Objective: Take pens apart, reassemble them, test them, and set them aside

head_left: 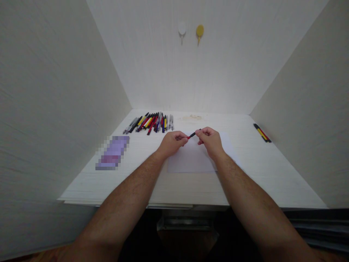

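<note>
Between my two hands, above a white sheet of paper [192,160], is a red and black pen [193,134]. My left hand [174,142] pinches its red end. The fingers of my right hand [208,139] close on the black end. Part of the pen is hidden by the fingertips. Beyond my left hand lies a spread of pens [149,123] in black, red, yellow, blue and clear, roughly side by side.
A small group of yellow, red and black pens [262,133] lies by the right wall. At the left is a blurred purple object [113,153]. Two hooks, one white [182,29] and one yellow [200,30], are on the back wall. Walls enclose the white desk [136,182].
</note>
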A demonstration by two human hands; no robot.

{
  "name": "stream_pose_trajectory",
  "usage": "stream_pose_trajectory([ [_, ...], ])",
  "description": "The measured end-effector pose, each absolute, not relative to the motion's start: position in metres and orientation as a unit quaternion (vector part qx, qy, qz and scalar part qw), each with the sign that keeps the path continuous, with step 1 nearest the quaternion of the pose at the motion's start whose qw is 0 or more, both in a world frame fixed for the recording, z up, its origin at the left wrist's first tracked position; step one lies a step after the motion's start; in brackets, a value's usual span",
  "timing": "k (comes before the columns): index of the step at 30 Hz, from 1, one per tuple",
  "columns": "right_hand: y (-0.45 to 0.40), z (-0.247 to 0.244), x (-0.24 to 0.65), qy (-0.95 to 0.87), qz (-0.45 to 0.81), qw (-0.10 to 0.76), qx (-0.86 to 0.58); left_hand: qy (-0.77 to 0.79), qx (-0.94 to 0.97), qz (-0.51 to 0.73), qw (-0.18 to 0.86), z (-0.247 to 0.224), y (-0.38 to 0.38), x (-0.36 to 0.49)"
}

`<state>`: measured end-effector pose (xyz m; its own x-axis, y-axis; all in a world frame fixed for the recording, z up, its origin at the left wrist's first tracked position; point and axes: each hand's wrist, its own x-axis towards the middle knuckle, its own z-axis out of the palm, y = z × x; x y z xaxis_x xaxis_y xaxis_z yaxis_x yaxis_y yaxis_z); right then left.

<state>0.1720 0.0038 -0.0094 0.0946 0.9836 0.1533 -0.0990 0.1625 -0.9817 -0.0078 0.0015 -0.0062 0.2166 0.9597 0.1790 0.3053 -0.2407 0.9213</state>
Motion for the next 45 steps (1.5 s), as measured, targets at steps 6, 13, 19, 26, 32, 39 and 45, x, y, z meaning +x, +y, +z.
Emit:
stream_pose_trajectory([
  [6, 0.0040, -0.0089, 0.1731, -0.466, 0.516, 0.592, -0.409, 0.476, 0.665, 0.403, 0.410, -0.0051, 0.0011, -0.0068],
  [13, 0.0021, -0.0065, 0.1720, -0.464, 0.519, 0.593, -0.405, 0.471, 0.681, 0.394, 0.399, -0.0083, 0.0027, -0.0077],
  [19, 0.0031, -0.0068, 0.1705, -0.475, 0.491, 0.593, -0.427, 0.479, 0.682, 0.394, 0.388, -0.0071, 0.0015, -0.0080],
  [26, 0.0032, -0.0075, 0.1709, -0.487, 0.459, 0.587, -0.455, 0.477, 0.676, 0.402, 0.391, -0.0088, 0.0020, -0.0091],
  [32, 0.0038, -0.0085, 0.1716, -0.473, 0.502, 0.593, -0.416, 0.477, 0.657, 0.401, 0.425, -0.0038, 0.0000, -0.0080],
  [39, 0.0016, -0.0060, 0.1750, -0.445, 0.593, 0.557, -0.374, 0.408, 0.550, 0.348, 0.640, 0.0005, -0.0038, -0.0127],
  [45, -0.0002, -0.0058, 0.1752, -0.456, 0.611, 0.539, -0.358, 0.377, 0.525, 0.325, 0.691, -0.0003, -0.0038, -0.0143],
])
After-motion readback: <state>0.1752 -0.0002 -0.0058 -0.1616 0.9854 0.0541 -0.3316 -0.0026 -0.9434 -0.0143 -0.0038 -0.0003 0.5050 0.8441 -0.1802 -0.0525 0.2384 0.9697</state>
